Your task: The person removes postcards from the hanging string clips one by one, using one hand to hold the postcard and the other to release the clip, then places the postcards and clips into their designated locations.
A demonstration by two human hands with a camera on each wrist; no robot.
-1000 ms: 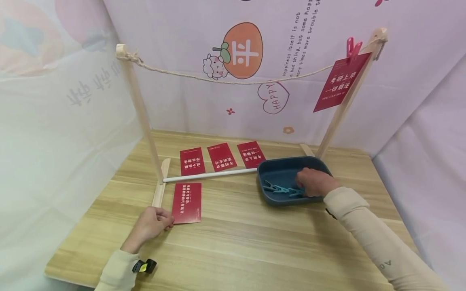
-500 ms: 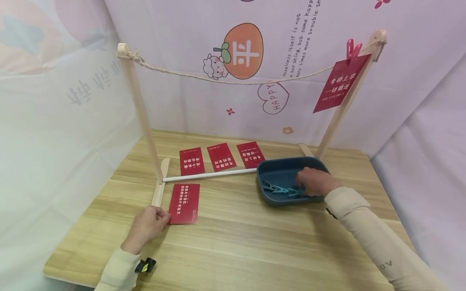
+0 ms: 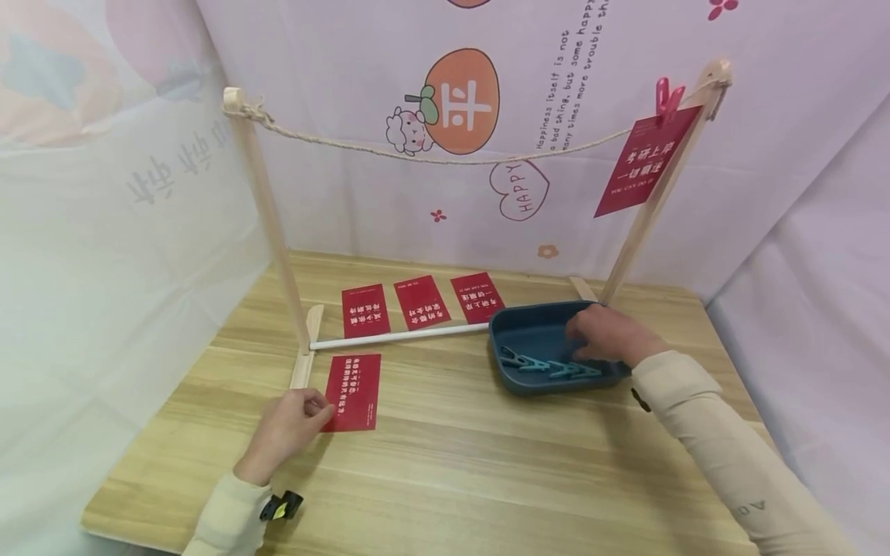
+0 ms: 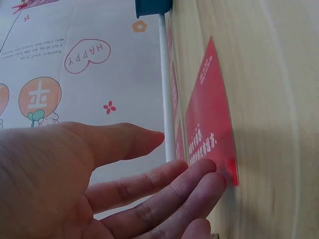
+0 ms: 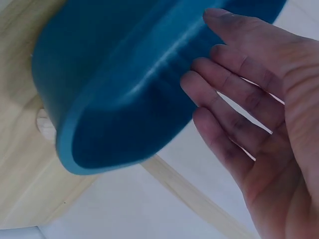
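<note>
My left hand point(image 3: 295, 421) is at the lower left corner of a red card point(image 3: 356, 392) lying on the table. In the left wrist view its thumb and fingers point(image 4: 192, 196) stand apart with nothing between them, the fingertips close over the card's edge; whether they touch it I cannot tell. My right hand point(image 3: 612, 333) reaches into a dark blue tray point(image 3: 511, 374). In the right wrist view its fingers point(image 5: 219, 99) are loosely bent and hold nothing. Light blue clothespins point(image 3: 573, 371) lie along the tray's near side.
A rope point(image 3: 445, 161) runs between two wooden posts point(image 3: 267, 224). At its right end a pink clothespin point(image 3: 667, 99) holds a red card point(image 3: 647, 162). Several red cards, including a middle one point(image 3: 422, 301), lie behind a white rod point(image 3: 403, 337).
The card by my left hand has shifted slightly left, and the fingers now reach further over its corner. My right hand has lifted a little, uncovering more of the clothespins.
</note>
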